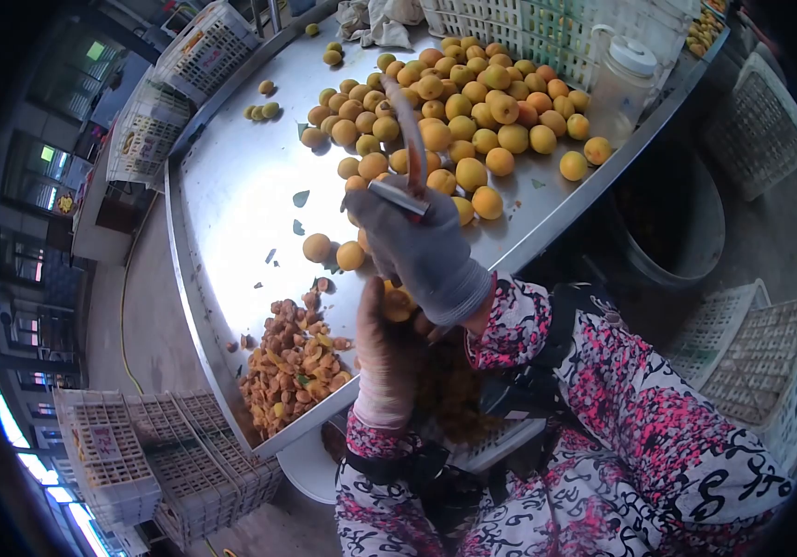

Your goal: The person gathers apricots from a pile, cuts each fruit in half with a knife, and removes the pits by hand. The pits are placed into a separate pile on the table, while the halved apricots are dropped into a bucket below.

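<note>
My right hand (426, 251), in a grey glove, is closed around a curved knife (408, 130) whose blade points up and away over the fruit. Just below it, my left hand (385, 353), gloved with a pale cuff, grips an apricot (398, 304) near the table's front edge. Part of that apricot is hidden by my fingers and right hand. Beyond the hands, a large heap of whole apricots (459, 102) covers the back of the metal table (231, 213). At the near left corner lies a pile of brown pits and fruit scraps (292, 371).
A clear jar with a white lid (623, 79) stands by the right edge, beside a white crate (528, 32). Under the table edge are a round bin (695, 251) and a white bucket (306, 469). Plastic crates (157, 446) flank the table on the floor.
</note>
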`<state>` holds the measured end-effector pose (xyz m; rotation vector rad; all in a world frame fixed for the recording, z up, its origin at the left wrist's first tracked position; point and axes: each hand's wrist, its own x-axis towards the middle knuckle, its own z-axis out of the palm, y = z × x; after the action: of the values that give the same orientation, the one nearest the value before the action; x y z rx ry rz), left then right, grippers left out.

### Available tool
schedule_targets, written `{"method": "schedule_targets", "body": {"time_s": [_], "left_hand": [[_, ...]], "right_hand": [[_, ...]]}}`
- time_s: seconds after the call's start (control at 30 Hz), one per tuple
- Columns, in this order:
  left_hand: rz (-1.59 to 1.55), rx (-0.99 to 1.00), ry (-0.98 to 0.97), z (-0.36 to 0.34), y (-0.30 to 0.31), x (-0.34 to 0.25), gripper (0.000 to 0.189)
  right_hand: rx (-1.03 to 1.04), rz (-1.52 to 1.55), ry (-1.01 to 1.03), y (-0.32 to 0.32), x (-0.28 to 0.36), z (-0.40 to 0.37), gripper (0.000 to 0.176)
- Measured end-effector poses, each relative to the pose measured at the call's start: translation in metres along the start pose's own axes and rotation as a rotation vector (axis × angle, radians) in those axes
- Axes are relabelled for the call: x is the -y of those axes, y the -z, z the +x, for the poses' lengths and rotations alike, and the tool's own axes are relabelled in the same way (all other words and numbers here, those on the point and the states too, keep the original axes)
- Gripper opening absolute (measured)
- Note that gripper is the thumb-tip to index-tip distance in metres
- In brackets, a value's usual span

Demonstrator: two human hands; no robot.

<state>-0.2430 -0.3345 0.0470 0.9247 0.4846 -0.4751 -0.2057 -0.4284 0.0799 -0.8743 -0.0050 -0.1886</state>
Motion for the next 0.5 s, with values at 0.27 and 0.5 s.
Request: {"method": "schedule_targets", "body": {"time_s": [0.27, 0.5], "left_hand": [[0.149, 0.038, -0.137, 0.003, 0.022, -0.014, 0.041], [0.206, 0.083, -0.303, 0.016, 0.039, -0.021, 0.060]], "right_hand": [[0.289, -0.540, -0.032, 0.020, -0.005, 0.016, 0.024], [0.542, -1.096, -0.167, 0.025, -0.026, 0.007, 0.030]]}}
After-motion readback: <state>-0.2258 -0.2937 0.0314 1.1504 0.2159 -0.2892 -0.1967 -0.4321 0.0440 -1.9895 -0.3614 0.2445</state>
